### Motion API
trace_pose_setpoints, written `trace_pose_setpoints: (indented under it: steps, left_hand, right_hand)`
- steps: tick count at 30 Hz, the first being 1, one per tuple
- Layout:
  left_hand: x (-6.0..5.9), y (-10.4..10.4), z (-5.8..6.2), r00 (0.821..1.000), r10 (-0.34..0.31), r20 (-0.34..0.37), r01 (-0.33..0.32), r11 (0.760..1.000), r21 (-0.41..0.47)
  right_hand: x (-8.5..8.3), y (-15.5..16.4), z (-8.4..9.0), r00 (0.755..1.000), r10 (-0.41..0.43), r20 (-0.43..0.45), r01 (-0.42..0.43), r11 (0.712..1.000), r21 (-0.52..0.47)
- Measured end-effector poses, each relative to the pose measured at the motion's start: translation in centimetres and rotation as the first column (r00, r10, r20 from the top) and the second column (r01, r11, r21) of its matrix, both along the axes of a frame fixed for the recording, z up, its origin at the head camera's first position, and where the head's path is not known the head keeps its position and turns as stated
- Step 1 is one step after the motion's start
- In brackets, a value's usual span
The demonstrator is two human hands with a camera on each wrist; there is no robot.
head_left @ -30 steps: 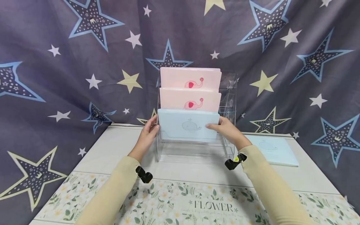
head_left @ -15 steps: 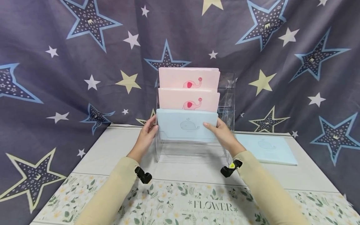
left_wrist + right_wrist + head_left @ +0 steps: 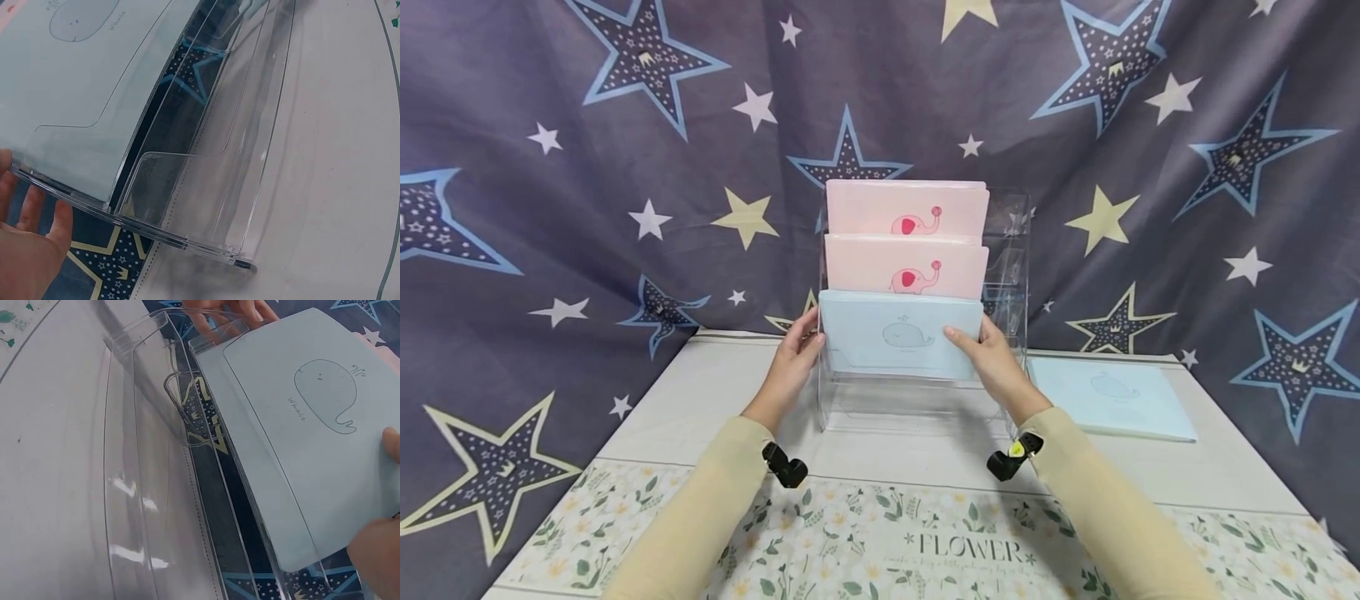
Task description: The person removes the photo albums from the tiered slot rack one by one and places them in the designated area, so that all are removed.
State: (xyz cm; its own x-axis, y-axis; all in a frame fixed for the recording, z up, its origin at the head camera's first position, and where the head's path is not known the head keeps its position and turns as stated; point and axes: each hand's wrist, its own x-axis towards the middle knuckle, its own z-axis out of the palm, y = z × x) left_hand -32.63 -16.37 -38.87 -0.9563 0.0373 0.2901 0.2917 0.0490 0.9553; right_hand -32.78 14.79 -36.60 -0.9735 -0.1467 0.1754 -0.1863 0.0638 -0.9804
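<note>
Both hands are on the blue whale folder [image 3: 901,335], which is standing in a front slot of the clear acrylic file rack [image 3: 1009,250]. The left hand [image 3: 792,364] is at the folder's left edge with its fingers curled round the side, touching the rack's wall there. The right hand [image 3: 992,363] grips the right edge, thumb lying on the front face by the whale drawing. In the right wrist view the thumb tip [image 3: 392,444] rests on the blue cover.

Behind it, two pink elephant folders [image 3: 907,265] sit in the higher tiers, one above the other. Another blue whale folder [image 3: 1112,398] lies flat on the table [image 3: 700,400] to the right of the rack, well apart from the hands. A floral mat [image 3: 887,542] reading FLOWER covers the near edge, and a star-print cloth [image 3: 587,167] hangs behind everything.
</note>
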Motion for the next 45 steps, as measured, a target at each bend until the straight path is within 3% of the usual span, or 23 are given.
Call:
trace_pose_setpoints:
  steps: [15,25,31,37,45]
  left_hand:
    - [-0.5,-0.1,-0.4,1.000,-0.015,-0.017,0.016,1.000,0.025]
    - [-0.5,-0.1,-0.4,1.000,-0.025,-0.011,0.025,0.999,0.048]
    - [-0.5,0.0,-0.3,1.000,-0.018,0.009,0.017,1.000,0.015]
    - [-0.2,0.3,-0.1,1.000,0.012,0.027,-0.011,1.000,-0.026]
    - [0.0,0.2,0.1,1.000,0.007,0.024,-0.006,0.999,-0.031]
  right_hand:
    - [0.4,0.3,1.4,0.996,-0.083,-0.045,0.082,0.997,-0.016]
    - [1.4,1.7,2.9,0.989,-0.086,-0.123,0.086,0.996,-0.012]
    - [2.3,3.6,3.7,0.984,-0.094,-0.150,0.095,0.995,-0.001]
    - [3.4,6.4,4.8,0.967,-0.099,-0.233,0.106,0.994,0.016]
    - [4.6,10.9,5.6,0.950,-0.058,-0.308,0.035,0.996,-0.078]
